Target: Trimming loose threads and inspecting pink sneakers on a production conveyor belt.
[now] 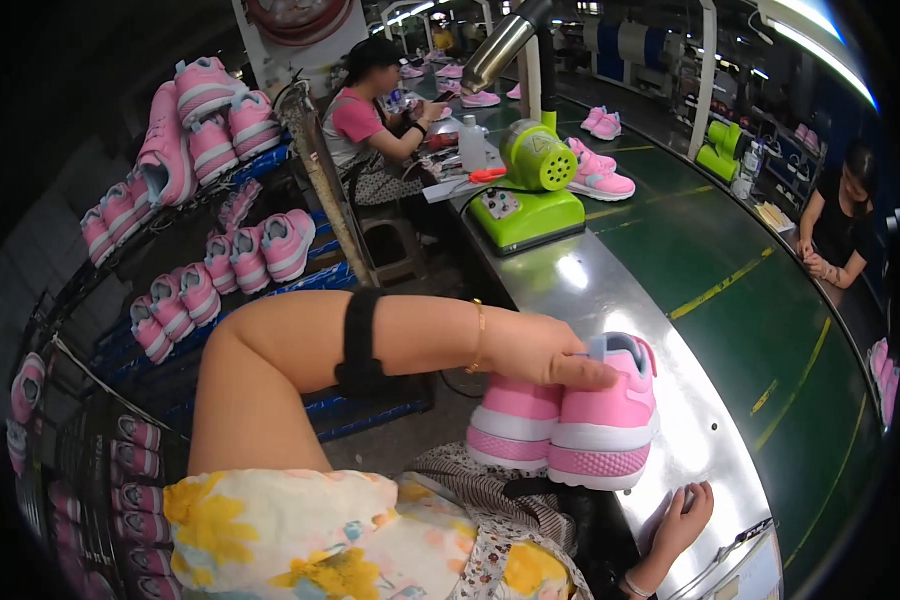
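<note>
My left hand (560, 355) grips a pair of pink sneakers (605, 425) by their heel collars, thumb on the outside of the nearer shoe. The shoes hang side by side by the near edge of the shiny metal bench (610, 295), white and pink soles downward. A pale blue tab stands up at the nearer shoe's collar. The fingers inside the shoes are mostly hidden. At the lower right, my right hand (682, 520) is over the bench with nothing in it, its fingers loosely bent and apart.
A green hot-air blower (530, 190) stands on the bench, and beyond it lie pink sneakers (602, 175). A green conveyor belt (715, 265) runs alongside. Racks of pink shoes (210, 260) fill the left. One co-worker (375, 125) sits ahead; another (840, 215) is across the belt.
</note>
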`<state>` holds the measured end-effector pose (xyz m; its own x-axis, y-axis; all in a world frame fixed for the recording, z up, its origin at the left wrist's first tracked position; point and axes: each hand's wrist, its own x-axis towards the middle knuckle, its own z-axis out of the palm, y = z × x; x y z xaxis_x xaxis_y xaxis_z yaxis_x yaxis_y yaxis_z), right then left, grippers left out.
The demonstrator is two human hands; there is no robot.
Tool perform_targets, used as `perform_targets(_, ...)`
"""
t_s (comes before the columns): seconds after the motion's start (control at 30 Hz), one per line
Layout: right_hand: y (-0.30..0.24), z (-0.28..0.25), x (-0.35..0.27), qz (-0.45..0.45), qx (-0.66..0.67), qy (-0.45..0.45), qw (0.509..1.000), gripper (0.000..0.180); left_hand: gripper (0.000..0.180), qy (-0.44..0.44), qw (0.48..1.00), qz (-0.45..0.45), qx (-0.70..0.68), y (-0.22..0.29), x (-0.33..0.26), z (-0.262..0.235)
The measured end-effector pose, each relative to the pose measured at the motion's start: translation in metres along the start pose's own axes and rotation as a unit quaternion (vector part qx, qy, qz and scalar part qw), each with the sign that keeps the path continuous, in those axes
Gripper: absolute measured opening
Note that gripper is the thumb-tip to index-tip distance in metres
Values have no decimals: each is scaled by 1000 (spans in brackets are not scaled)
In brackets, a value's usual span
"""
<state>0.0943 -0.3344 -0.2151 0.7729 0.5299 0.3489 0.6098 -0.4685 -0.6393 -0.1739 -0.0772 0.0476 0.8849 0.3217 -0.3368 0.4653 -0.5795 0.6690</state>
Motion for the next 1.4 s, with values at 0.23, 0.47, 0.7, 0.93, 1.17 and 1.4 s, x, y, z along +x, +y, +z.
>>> perform_targets(0.23, 6, -16, 8, -8, -35, -20, 999, 26, 72, 79, 890, -327, -307, -91, -124, 20)
perform_targets(0.47, 2, -12, 5, -7, -57, -41, 998, 28, 85, 83, 885, -451, 84, -193, -179, 87)
perform_targets(0.7, 0, -9, 2, 8, -44, -34, 998, 27, 81, 236, 795, -529, 178, -281, -200, 83)
perform_targets(0.93, 3, -18, -1, -4, -55, 37, 998, 25, 71, 337, 717, -608, 49, -385, -144, 70)
perform_targets(1.17, -30, -14, -1, -9, -58, 15, 998, 27, 81, 246, 751, -609, 74, -433, -183, 54)
perform_targets(1.4, -41, -19, -3, 74, 41, 83, 993, 23, 65, 371, 834, -268, 307, -330, -64, 120)
